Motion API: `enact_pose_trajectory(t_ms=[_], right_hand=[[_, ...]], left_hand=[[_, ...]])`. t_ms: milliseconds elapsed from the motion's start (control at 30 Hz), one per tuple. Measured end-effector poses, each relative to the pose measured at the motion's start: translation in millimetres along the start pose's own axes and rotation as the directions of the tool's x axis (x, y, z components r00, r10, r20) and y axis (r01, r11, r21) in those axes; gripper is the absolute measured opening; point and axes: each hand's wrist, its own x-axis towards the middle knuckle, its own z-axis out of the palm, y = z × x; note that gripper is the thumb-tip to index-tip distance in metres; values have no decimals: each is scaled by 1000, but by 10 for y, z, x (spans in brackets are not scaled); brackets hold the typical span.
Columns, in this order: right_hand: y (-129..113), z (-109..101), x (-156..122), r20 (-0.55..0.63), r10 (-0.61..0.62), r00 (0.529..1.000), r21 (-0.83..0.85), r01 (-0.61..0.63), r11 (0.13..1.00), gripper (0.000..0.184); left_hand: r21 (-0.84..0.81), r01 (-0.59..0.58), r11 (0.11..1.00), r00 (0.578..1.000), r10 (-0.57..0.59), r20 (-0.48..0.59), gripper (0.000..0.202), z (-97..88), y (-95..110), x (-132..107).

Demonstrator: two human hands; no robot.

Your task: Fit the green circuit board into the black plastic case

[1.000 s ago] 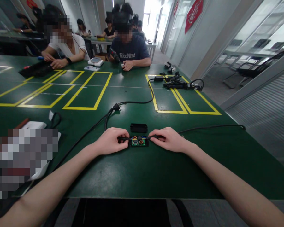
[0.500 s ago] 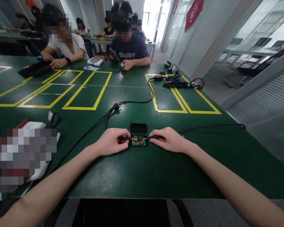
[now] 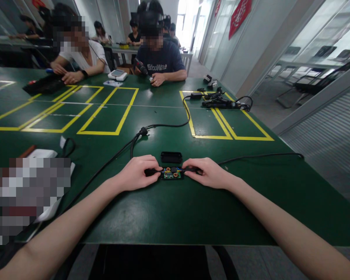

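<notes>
Between my hands a green circuit board (image 3: 169,175) with copper-coloured coils lies in a small black case half, close to the table surface. A black cable leads off either end of it. My left hand (image 3: 141,172) pinches the left cable right at the board's end, its fingers closed. On the other side my right hand (image 3: 205,171) has thumb and fingertips closed on the right cable (image 3: 192,169) beside the case. Just behind the board rests the other black case half (image 3: 171,157), apart from both hands, its hollow side showing.
The right cable (image 3: 259,156) runs over the green table to its right edge. A black plug (image 3: 143,131) lies further back with its cord. Black adapters and cables (image 3: 221,103) are heaped at the back right. Two people sit across; one holds a power screwdriver (image 3: 140,66).
My left fingers have shifted slightly along the cable at the board's left end. My right hand keeps its pinch with hardly any movement. The view has moved a little.
</notes>
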Motion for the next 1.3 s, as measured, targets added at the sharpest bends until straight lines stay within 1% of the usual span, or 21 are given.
enact_pose_trajectory(t_ms=[167,467,600,733,1000,1300], right_hand=[[3,11,-1,-22,-29,999,-12,28,1000,13],[-9,16,-4,-60,-87,994,-27,86,996,13],[-26,2,-8,-47,-100,994,-21,100,995,14],[-31,-4,-5,-33,-100,994,-8,99,995,22],[21,33,-5,-36,-105,994,-8,105,994,18],[9,28,0,-37,-111,993,-22,110,994,18]], left_hand=[[-8,-15,1000,1000,15,-10,14,18,3,0],[-14,33,999,999,-33,0,14,14,20,-3],[-26,27,999,1000,-28,-4,15,15,25,-1],[-27,10,1000,1000,-10,3,15,11,37,3],[-18,7,1000,1000,-7,16,16,13,41,4],[-11,3,1000,1000,-3,8,19,21,52,15]])
